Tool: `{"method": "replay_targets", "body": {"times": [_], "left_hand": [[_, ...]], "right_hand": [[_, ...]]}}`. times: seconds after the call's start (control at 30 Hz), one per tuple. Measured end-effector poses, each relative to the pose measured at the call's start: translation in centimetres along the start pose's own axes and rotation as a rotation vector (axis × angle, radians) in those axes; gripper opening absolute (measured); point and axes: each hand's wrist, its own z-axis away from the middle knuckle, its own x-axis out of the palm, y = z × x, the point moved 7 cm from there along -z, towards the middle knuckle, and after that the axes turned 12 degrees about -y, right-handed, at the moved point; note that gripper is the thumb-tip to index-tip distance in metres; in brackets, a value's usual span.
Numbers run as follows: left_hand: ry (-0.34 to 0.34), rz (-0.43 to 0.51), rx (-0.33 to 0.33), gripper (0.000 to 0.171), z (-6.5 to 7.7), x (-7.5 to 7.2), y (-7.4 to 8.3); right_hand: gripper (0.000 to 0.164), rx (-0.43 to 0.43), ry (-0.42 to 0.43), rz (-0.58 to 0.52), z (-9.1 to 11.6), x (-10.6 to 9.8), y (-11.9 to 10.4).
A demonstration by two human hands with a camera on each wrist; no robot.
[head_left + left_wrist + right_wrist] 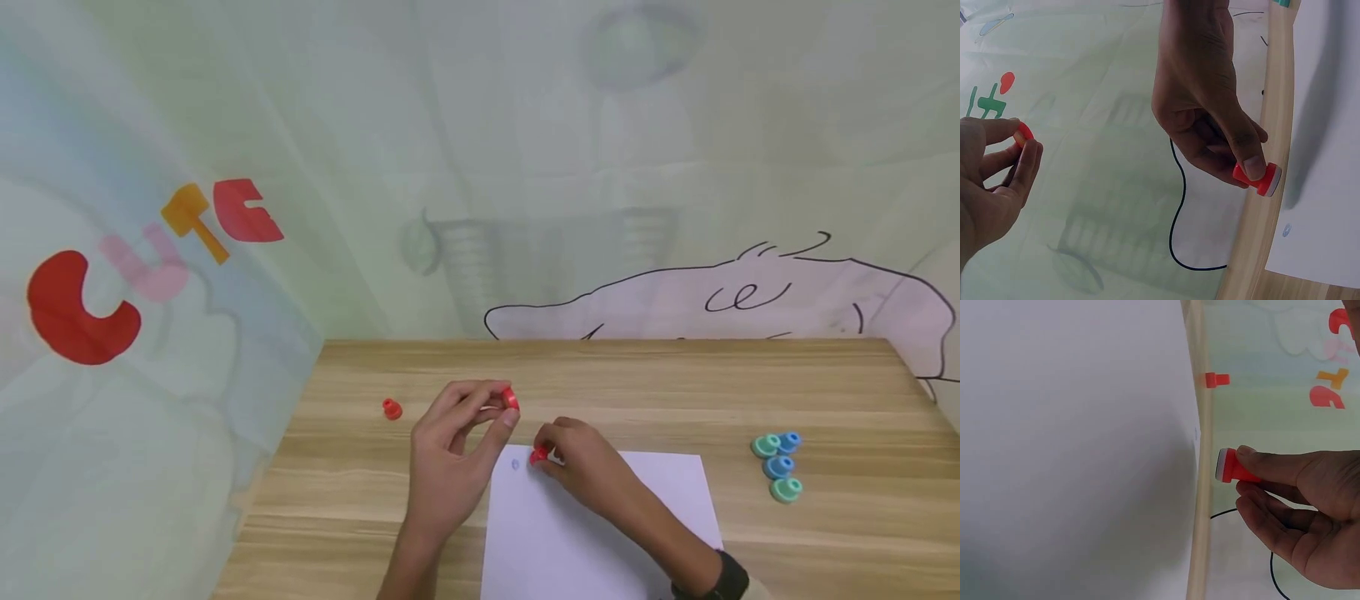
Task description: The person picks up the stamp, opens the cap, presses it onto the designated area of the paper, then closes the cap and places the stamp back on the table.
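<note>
My right hand (585,467) pinches a small red toy stamp (1238,467) by its handle, above the upper left part of a white paper sheet (592,533). In the right wrist view its pale stamping face points toward the paper, apart from it. My left hand (450,458) holds a round red cap (510,398) between thumb and fingertips, up and to the left of the stamp. A small bluish mark (515,464) shows on the sheet near its top left corner. Fingers partly cover the stamp in the head view.
Another red stamp (392,408) stands on the wooden table (337,500) left of my hands. At the right, several green and blue stamps (780,467) stand in a cluster. A printed cloth (375,167) hangs behind the table and along its left side.
</note>
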Motion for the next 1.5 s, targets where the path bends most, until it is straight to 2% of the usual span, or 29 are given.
{"method": "replay_targets", "body": {"times": [0.2,0.4,0.8,1.03,1.23,1.37,1.5], "left_hand": [[0.005,-0.006,0.008,0.030,0.1,-0.1,0.0],[-0.001,-0.003,0.043,0.030,0.0,-0.1,0.0],[-0.004,-0.007,0.106,0.028,-0.2,0.0,0.1],[-0.008,-0.015,0.093,0.029,-0.2,0.2,-0.2],[-0.018,-0.020,0.107,0.029,-0.2,0.2,0.0],[-0.007,-0.027,0.104,0.028,-0.2,0.0,0.2],[-0.003,-0.034,0.109,0.027,-0.1,-0.3,0.4]], "right_hand": [[0.016,-0.023,0.001,0.030,-0.3,0.9,0.0],[0.015,-0.044,0.006,0.040,-0.3,1.4,-0.2],[0.016,-0.034,0.016,0.075,-0.7,2.0,-0.3],[0.021,-0.002,0.001,0.108,-0.9,2.1,-0.8],[0.019,-0.016,0.006,0.092,-0.8,1.9,-0.6],[0.018,-0.021,-0.020,0.081,-0.8,1.8,-0.5],[0.016,0.009,-0.051,0.023,-0.5,0.6,-0.4]]}}
